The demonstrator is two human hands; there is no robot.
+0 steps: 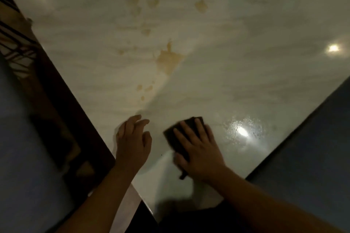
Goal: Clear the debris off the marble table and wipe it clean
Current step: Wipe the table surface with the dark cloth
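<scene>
At the near edge of the marble table [236,47], the right hand [198,149] presses a dark cloth [191,121] flat, fingers spread. The left hand [132,140] rests beside it, fingers relaxed. Brown stains [168,59] lie farther off. No writing is legible.

Seemingly a home dining room: glossy marble table [227,66] mirroring ceiling-light reflections [333,48].

No writing seems readable anywhere in this dim, blurred view.
</scene>
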